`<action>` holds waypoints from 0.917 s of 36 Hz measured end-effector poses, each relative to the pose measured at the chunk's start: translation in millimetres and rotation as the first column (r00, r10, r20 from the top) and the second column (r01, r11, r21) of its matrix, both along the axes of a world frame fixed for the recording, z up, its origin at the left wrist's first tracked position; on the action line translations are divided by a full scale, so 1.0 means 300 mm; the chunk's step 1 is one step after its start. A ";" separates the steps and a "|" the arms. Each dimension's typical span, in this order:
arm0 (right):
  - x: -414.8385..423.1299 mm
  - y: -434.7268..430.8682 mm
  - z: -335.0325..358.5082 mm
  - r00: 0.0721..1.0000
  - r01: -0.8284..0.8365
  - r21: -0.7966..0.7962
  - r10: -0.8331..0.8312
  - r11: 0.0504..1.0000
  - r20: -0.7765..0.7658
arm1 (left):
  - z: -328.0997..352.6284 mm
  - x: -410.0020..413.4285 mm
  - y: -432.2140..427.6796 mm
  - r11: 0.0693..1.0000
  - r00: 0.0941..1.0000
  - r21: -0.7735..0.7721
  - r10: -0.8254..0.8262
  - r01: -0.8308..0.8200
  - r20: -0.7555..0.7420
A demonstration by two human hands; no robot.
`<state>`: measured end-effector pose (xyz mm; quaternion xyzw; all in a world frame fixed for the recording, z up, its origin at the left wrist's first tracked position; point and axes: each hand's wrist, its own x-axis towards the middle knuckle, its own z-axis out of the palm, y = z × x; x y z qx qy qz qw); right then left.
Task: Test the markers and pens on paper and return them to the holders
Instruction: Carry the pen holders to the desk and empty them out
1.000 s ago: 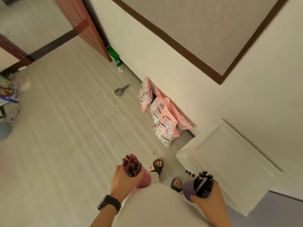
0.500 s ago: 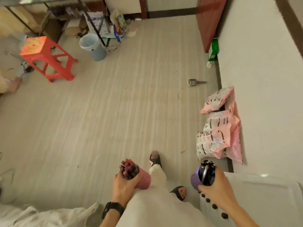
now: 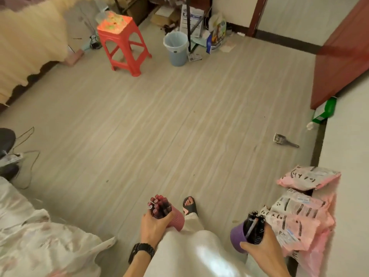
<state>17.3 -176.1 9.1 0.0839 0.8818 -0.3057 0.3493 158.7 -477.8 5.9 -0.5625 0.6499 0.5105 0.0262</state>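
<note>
Nothing legible.
Print on the pink bags (image 3: 307, 177) and the white sack (image 3: 196, 21) is too blurred to read.

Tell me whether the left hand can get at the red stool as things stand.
Probably not. The left hand grips the pink holder of markers near the body, and the red stool stands far across the floor; the way is free, but walking over is needed.

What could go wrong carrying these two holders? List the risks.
1. The pink holder in the left hand and the purple holder in the right hand are tilted, so markers or pens could slide out.
2. The cable on the floor at left and the pink bags at right could trip a foot.
3. Both hands are full; neither could catch a spill.
</note>
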 end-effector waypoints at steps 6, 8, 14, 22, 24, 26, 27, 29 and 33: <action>-0.203 -0.223 0.020 1.000 0.014 -0.015 -0.014 1.000 -0.022 | 0.012 -0.134 -0.236 1.000 1.000 -0.015 -0.005 0.004 -0.009; -0.265 -0.297 0.033 0.999 0.023 -0.033 -0.024 0.999 -0.046 | 0.007 -0.176 -0.314 1.000 1.000 -0.024 -0.015 0.014 -0.027; -0.435 -0.478 0.050 0.995 0.020 -0.070 -0.027 0.997 -0.093 | -0.004 -0.283 -0.466 0.999 1.000 -0.049 -0.015 0.015 -0.010; -0.727 -0.738 -0.016 0.998 -0.003 -0.066 0.000 0.998 -0.057 | -0.034 -0.461 -0.589 0.983 0.984 0.047 0.177 -0.178 0.021; -0.829 -0.820 -0.036 0.999 -0.020 -0.062 0.017 0.998 -0.051 | -0.045 -0.521 -0.631 0.972 0.973 0.055 0.229 -0.230 0.033; -0.939 -0.905 -0.048 0.997 -0.063 -0.059 0.060 0.996 -0.056 | -0.048 -0.587 -0.682 0.964 0.964 0.049 0.260 -0.263 0.056; -0.998 -0.953 -0.047 0.994 -0.092 -0.055 0.088 0.994 -0.063 | -0.046 -0.621 -0.712 0.958 0.958 0.042 0.281 -0.284 0.064; -1.118 -1.052 -0.042 0.984 -0.166 -0.049 0.162 0.985 -0.078 | -0.038 -0.694 -0.775 0.947 0.945 0.020 0.319 -0.322 0.075; -1.353 -1.268 -0.020 0.936 -0.333 -0.053 0.324 0.941 -0.135 | -0.008 -0.849 -0.920 0.926 0.925 -0.029 0.377 -0.376 0.050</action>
